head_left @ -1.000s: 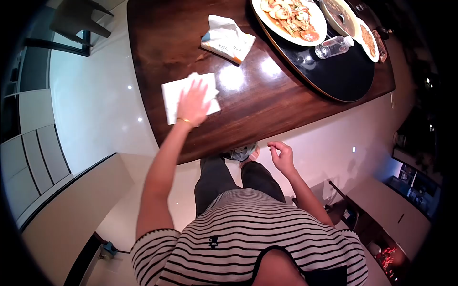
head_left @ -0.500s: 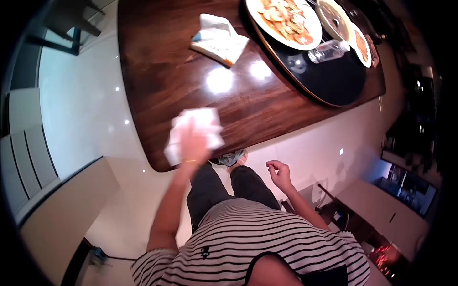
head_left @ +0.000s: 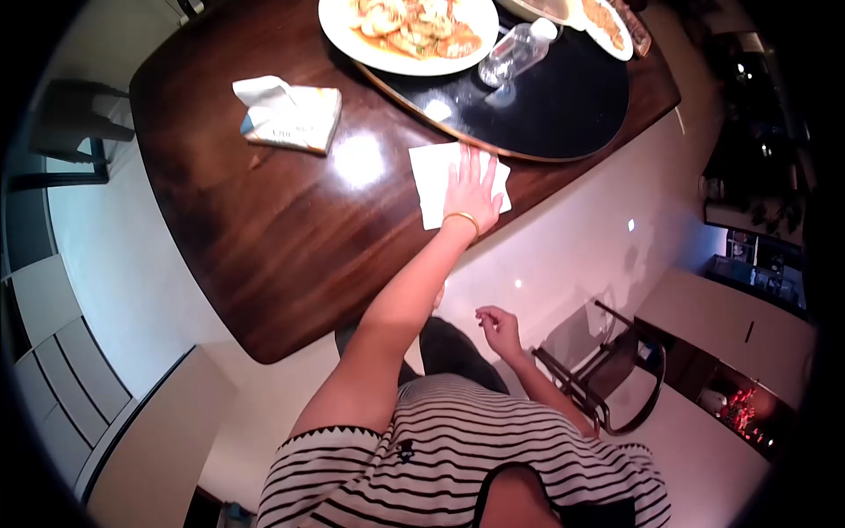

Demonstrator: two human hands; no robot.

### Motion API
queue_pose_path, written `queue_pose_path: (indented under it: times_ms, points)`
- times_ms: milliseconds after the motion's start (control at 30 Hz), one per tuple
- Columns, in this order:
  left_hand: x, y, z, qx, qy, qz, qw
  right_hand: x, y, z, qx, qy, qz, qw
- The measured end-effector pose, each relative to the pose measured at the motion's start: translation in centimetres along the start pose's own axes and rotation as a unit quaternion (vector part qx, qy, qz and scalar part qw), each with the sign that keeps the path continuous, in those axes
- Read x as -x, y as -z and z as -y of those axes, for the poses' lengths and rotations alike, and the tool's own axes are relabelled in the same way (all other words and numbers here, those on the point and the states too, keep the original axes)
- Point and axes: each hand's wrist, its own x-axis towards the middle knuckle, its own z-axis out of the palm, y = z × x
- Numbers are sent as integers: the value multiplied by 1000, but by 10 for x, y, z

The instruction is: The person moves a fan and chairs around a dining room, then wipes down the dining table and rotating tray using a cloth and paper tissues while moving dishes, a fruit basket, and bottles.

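Observation:
My left hand (head_left: 475,195) lies palm down with its fingers spread on a white paper tissue (head_left: 430,180). The tissue is flat on the dark wooden table (head_left: 290,229), between the table's near edge and the round black turntable (head_left: 563,119). The fingertips are close to the turntable's rim. My right hand (head_left: 500,331) hangs beside my body, off the table, its fingers loosely curled with nothing seen in them. A tissue pack (head_left: 299,119) with one tissue sticking out stands on the table, left of my left hand.
On the turntable are a large plate of food (head_left: 339,26), a clear bottle (head_left: 518,57) lying on its side, a bowl (head_left: 537,9) and a smaller plate (head_left: 623,48). A dark chair (head_left: 607,365) stands to the right, and another dark seat (head_left: 79,119) at the far left.
My left hand and the tissue have moved across the tabletop from the near left corner rightward to the turntable. My right hand still hangs at my side. The view has shifted.

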Motion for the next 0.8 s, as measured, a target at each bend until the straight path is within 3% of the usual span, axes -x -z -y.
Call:
queue_pose_path:
  times_ms: [100, 167, 233, 367, 500, 567, 633, 667, 800]
  points:
    - [6, -10, 12, 11, -26, 33, 999, -4, 4, 2, 17, 16, -15, 1000]
    - [20, 0, 44, -76, 29, 105, 991, -13, 4, 6, 32, 27, -9, 999]
    - [42, 40, 99, -85, 62, 13, 994, -21, -2, 8, 37, 33, -7, 999]
    - [42, 47, 98, -86, 59, 72, 992, -27, -9, 13, 46, 26, 24, 998]
    - [39, 46, 107, -70, 44, 42, 996, -23, -4, 16, 12, 18, 18, 1000]
    - [26, 57, 135, -121, 88, 17, 989, -24, 5, 26, 87, 77, 25, 993]
    - [35, 60, 161, -102, 159, -44, 981, -26, 15, 16, 85, 78, 13, 993]
    - [35, 58, 159, -96, 149, -60, 982, -23, 21, 9, 92, 79, 12, 993]
    - [18, 63, 172, -125, 220, -63, 965, -17, 27, -13, 31, -25, -19, 999]
